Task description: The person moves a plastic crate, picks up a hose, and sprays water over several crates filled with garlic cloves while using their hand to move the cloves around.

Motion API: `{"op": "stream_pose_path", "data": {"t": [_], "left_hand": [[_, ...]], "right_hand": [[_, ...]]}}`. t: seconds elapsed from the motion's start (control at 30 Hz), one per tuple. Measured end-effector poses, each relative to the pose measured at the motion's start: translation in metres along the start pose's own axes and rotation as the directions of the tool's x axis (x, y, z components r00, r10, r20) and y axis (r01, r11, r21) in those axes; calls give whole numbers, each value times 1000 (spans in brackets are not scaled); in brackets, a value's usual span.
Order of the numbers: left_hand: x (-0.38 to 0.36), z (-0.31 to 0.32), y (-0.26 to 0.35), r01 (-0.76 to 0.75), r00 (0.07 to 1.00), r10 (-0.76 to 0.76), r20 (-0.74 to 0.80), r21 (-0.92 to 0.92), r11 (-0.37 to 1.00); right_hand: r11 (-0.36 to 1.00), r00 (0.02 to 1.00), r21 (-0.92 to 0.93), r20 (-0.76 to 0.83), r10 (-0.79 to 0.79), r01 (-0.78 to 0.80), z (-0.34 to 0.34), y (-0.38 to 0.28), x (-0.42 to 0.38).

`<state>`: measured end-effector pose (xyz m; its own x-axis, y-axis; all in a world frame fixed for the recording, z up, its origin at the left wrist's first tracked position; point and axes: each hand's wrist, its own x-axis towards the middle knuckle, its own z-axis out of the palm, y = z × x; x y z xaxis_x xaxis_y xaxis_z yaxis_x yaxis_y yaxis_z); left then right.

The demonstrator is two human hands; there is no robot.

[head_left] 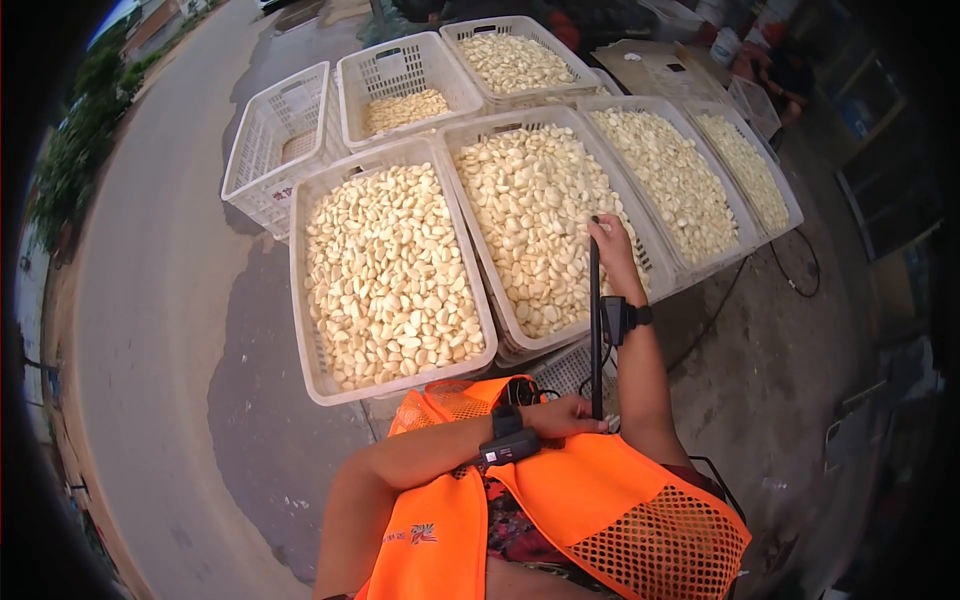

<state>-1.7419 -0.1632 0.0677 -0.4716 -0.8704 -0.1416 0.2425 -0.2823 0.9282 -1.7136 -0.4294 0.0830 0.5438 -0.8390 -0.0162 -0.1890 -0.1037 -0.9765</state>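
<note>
A thin, straight black rod (595,320) stands nearly upright in front of my orange vest. The fingers of my right hand (614,250) are closed around its upper end, over the edge of a crate. Close to my chest, my left hand (568,416) is closed at the rod's lower end. Behind my right hand is a white plastic crate (484,268) filled with pale pieces that look like peeled garlic cloves (530,210). To its left sits another full crate (304,345) of the same cloves. Each wrist carries a black strapped device.
More crates stand behind and right: two full ones (745,215) (590,72), one partly filled (350,105) and one holding no cloves (240,170). A black cable (800,290) lies on the ground at right. Another person (785,85) is at the far right. A road runs along the left.
</note>
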Motion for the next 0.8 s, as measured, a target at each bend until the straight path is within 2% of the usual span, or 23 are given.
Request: {"op": "stream_pose_path", "data": {"t": [0.03,0.1,0.2,0.33,0.4,0.47,0.5,0.63,0.73,0.8], "left_hand": [[-1,0,3,3,1000,-3,7,-2,1000],[-2,0,10,130,991,-132,35,63,990],[-4,7,16,94,995,-93,36,-25,995],[-2,8,13,25,998,-26,51,34,999],[-10,8,39,181,978,-195,77,159,971],[-10,10,37,135,985,-149,84,151,979],[-10,11,36,90,991,-103,88,143,986],[-7,12,27,89,990,-105,93,159,983],[-6,13,24,95,992,-102,71,95,991],[-8,14,27,42,998,-42,50,6,999]], "right_hand": [[999,1000,-28,-6,27,-27,-4,2,-2],[997,998,-58,-18,55,-56,-9,6,-5],[996,997,-59,-53,62,-65,-19,30,-4],[993,993,-93,-100,65,-75,-26,23,-22],[990,990,-114,-127,65,-79,-30,24,-27],[977,982,-211,-182,-53,13,-36,35,-26],[977,981,-212,-185,-52,12,-38,41,-25],[996,986,-86,-169,-6,-9,-40,32,-26],[999,986,-39,-168,16,-23,-34,21,-21],[999,987,-8,-156,44,-46,-32,14,-18]]}}
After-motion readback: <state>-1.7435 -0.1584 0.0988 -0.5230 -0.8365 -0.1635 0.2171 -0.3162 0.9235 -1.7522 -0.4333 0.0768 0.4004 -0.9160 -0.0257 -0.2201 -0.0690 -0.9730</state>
